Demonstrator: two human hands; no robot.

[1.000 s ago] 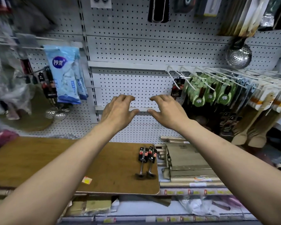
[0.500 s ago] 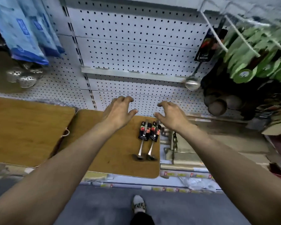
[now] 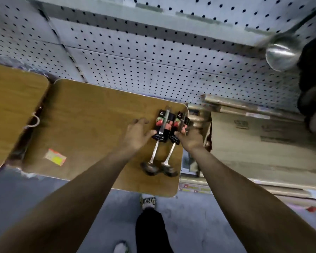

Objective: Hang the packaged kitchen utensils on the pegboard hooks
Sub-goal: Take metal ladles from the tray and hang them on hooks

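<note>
Two packaged ladles lie side by side on a wooden board (image 3: 91, 128) on the shelf below the pegboard (image 3: 153, 57), bowls toward the person and black cards toward the wall. The left hand (image 3: 138, 134) rests spread on the board, its thumb touching the left packaged ladle (image 3: 161, 130), fingers open. The right hand (image 3: 191, 139) meets the right packaged ladle (image 3: 177, 128); whether those fingers have closed on the card I cannot tell.
</note>
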